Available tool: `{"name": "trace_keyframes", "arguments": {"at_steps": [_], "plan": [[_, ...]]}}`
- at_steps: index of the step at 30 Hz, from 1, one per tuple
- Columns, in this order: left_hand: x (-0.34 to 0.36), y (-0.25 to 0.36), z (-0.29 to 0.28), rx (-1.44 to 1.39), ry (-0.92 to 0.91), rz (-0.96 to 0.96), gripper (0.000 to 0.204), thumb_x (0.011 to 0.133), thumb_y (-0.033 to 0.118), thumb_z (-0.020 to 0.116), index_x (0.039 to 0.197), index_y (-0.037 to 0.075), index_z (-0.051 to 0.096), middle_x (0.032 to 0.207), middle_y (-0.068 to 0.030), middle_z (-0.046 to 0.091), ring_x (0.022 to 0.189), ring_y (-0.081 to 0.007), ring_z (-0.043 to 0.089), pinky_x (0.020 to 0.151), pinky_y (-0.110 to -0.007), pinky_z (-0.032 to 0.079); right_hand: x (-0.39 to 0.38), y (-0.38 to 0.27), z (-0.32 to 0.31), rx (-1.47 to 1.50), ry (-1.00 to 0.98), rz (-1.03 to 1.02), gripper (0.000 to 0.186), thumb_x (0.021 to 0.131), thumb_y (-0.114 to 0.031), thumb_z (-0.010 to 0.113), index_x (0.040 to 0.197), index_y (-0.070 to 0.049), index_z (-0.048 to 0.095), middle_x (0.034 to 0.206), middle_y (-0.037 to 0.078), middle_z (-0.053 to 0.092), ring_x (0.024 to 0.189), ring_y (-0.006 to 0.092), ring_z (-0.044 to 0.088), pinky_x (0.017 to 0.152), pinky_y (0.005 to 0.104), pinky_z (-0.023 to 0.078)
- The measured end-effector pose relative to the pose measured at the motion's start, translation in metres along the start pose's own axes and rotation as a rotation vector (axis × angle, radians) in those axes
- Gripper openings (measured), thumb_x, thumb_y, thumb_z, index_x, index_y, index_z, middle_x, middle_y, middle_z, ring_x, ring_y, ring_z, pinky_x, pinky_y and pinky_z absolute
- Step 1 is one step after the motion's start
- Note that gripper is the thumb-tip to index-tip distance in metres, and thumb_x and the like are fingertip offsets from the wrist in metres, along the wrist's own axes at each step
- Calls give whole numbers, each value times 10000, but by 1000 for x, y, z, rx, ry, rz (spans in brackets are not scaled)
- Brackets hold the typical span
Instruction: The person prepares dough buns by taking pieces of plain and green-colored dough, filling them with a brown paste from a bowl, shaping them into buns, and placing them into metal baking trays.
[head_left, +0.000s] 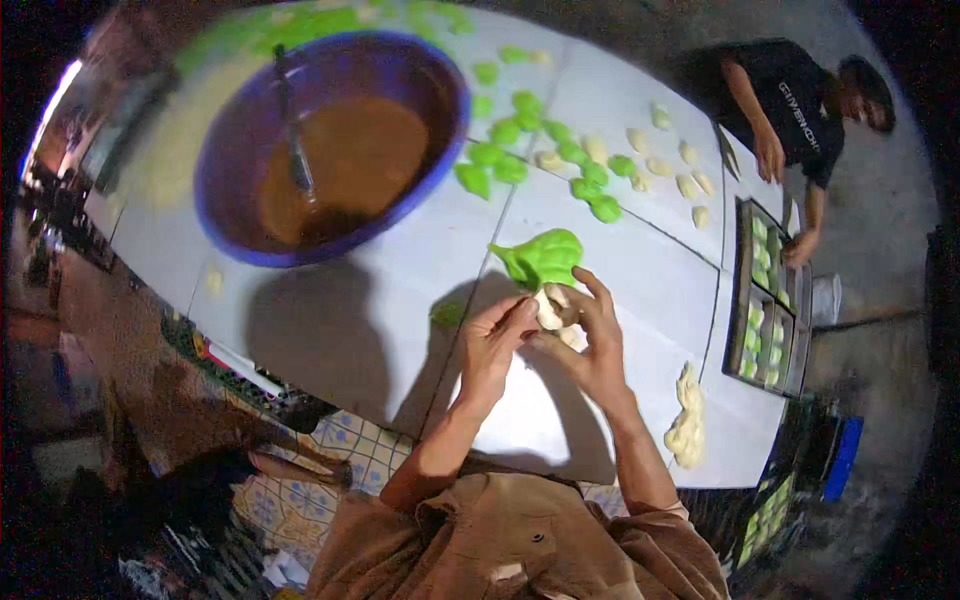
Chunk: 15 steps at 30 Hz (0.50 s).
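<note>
Over the white tiled table (640, 290), my left hand (492, 348) and my right hand (592, 345) meet with fingertips pinched round a small piece of cream-coloured dough (547, 312). Another bit of cream dough (573, 337) shows by my right fingers; whether it is joined to the first is unclear. A large lump of bright green dough (545, 258) lies just beyond my hands. To the right of my right forearm, a long twisted strip of cream dough (686, 420) rests on the table.
A purple basin (455, 130) of brown paste, with a long-handled spoon (297, 160) in it, stands at the left. Small green dough pieces (487, 155) and cream ones (658, 167) lie scattered beyond. At the right, a co-worker (790, 100) reaches toward a divided tray (742, 300) holding green-and-white pieces.
</note>
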<state>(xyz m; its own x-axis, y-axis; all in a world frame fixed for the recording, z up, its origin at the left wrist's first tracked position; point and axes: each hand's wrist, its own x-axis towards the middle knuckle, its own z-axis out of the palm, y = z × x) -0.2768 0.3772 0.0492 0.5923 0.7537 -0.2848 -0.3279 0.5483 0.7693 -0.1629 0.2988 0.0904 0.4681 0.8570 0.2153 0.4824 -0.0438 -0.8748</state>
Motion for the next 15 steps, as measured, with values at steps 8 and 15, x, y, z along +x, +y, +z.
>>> {"name": "trace_keyframes", "arguments": {"at_steps": [8, 15], "plan": [[-1, -31, 52, 264, -112, 34, 353, 915, 185, 672, 1214, 2, 628, 1025, -56, 675, 887, -85, 615, 779, -231, 507, -44, 47, -21, 24, 264, 149, 278, 756, -36, 748, 1019, -59, 662, 963, 137, 631, 844, 268, 643, 733, 327, 539], [10, -33, 60, 306, -169, -131, 329, 897, 201, 695, 1143, -14, 654, 962, -64, 686, 835, -92, 636, 695, -245, 551, -60, 25, -63, 294, 32, 337, 353, 854, -158, 659, 1152, 30, 636, 1096, 107, 594, 1007, 183, 579, 823, 305, 501]]}}
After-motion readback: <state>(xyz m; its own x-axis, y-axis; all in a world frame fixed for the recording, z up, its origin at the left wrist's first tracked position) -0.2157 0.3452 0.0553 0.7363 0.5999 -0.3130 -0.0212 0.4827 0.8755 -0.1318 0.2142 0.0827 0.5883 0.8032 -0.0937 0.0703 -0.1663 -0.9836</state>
